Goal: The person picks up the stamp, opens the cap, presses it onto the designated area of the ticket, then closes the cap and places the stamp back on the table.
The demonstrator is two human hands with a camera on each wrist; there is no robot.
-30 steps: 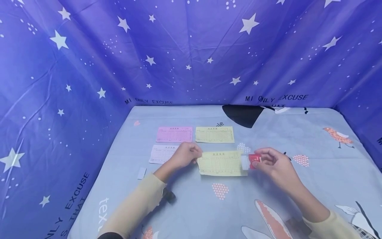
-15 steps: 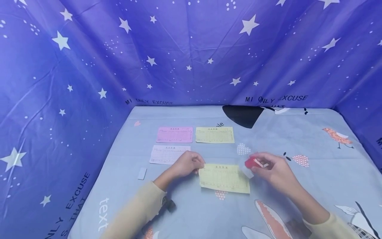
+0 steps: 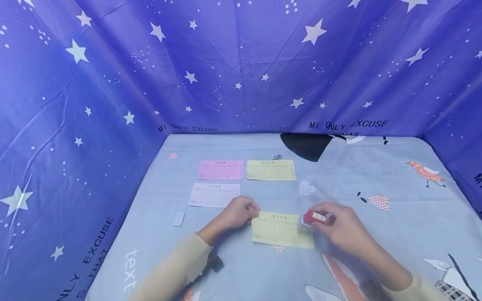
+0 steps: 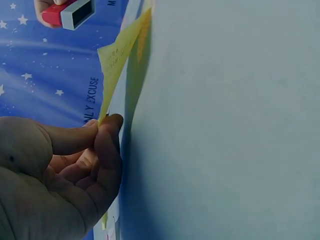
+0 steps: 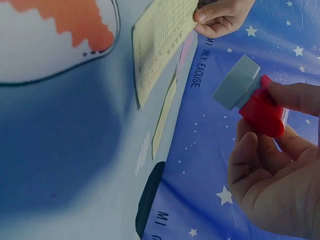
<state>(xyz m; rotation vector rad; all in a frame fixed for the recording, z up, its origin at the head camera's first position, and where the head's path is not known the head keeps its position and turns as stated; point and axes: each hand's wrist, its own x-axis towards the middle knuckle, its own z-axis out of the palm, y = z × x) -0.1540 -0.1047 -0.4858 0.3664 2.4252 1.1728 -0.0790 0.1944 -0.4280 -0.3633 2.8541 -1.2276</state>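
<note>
In the head view my left hand (image 3: 240, 213) pinches the upper left corner of a yellow printed slip (image 3: 280, 230). The left wrist view has thumb and forefinger together on the slip's edge, its far part raised over the cloth. My right hand (image 3: 340, 223) holds a red stamp (image 3: 313, 217) between thumb and fingers, near the slip's upper right corner. In the right wrist view the stamp's pale grey rectangular head (image 5: 237, 82) points away from the palm. A dark recessed face (image 4: 83, 14) shows in that head in the left wrist view.
Behind lie a pink slip (image 3: 220, 170) and another yellow slip (image 3: 271, 170). A white slip (image 3: 211, 195) is partly covered by my left hand. A small white rectangular piece (image 3: 179, 219) lies at the left. Starry blue curtains (image 3: 241, 62) enclose the patterned tablecloth (image 3: 376, 175).
The held yellow slip has come down toward the person with my left hand. My right hand has turned the stamp and moved slightly down and left, away from lying over the slip's right edge.
</note>
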